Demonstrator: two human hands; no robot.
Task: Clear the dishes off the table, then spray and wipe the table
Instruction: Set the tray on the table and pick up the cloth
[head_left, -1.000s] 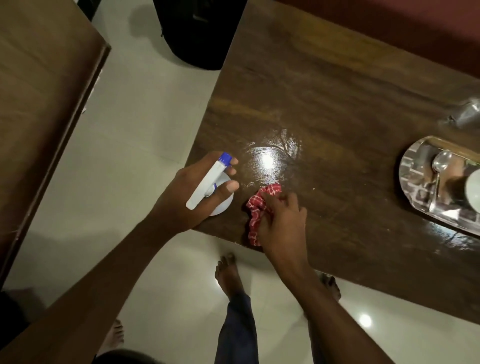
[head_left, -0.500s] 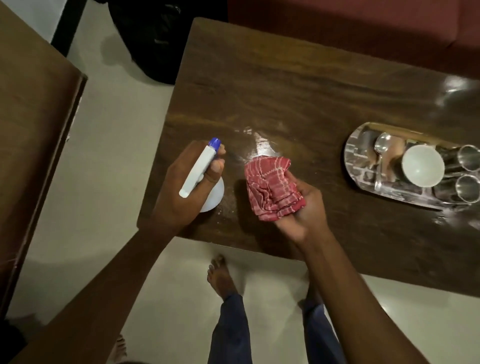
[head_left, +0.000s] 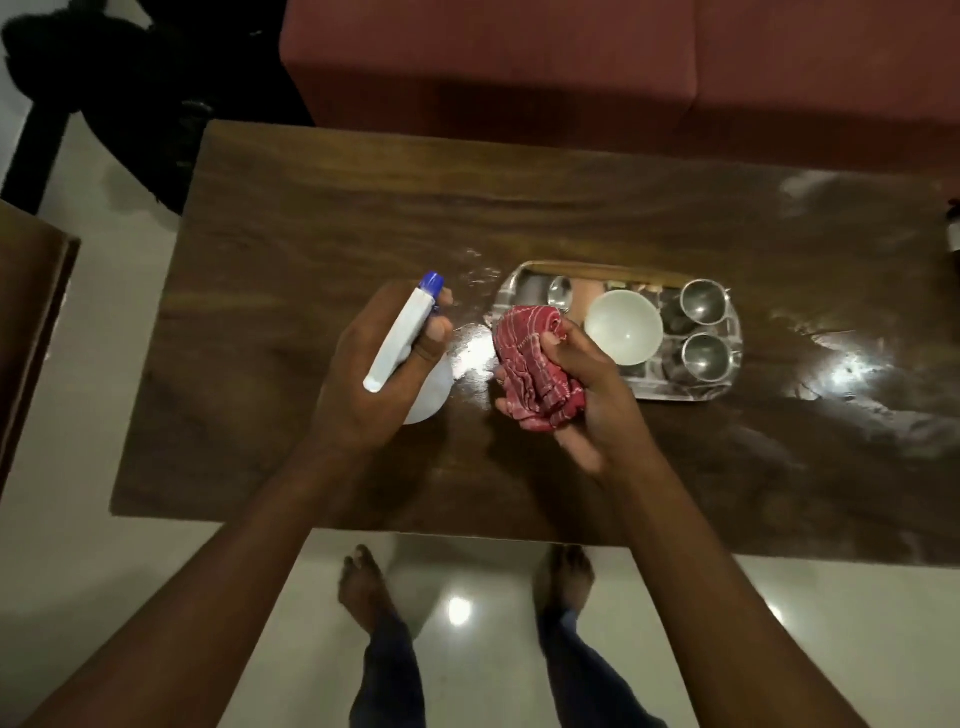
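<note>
Gripping a white spray bottle (head_left: 399, 332) with a blue nozzle, the left hand (head_left: 363, 384) has its fingers curled round the neck, with one finger at the trigger. The right hand (head_left: 592, 400) clutches a bunched red checked cloth (head_left: 530, 369), thumb pressed over the top, and holds it up off the wood rather than flat on it. Both hands hang over the near middle of a dark wooden table (head_left: 311, 218), with a wet, shiny patch between them.

Just beyond the cloth sits a steel tray (head_left: 691, 397) holding a white bowl (head_left: 623, 327), two steel cups (head_left: 701, 301) and a spoon (head_left: 560, 291). The dishes look gathered but not yet carried off, so this seems to be the spray-and-wipe step, done around the tray. The next move probably calls for pressing the cloth flat onto the wet patch and sweeping it across. The tray would have to be lifted away before the wood under it can be wiped, and that needs a free hand.

The bottle's round body is mostly hidden under the palm, and the cloth covers the tray's near left corner. It is hard to tell whether the cups hold anything. A small dark object is cut off at the table's far right edge, and a black shape at top left is too dim to name. A red sofa (head_left: 519, 57) stands behind the table.
</note>
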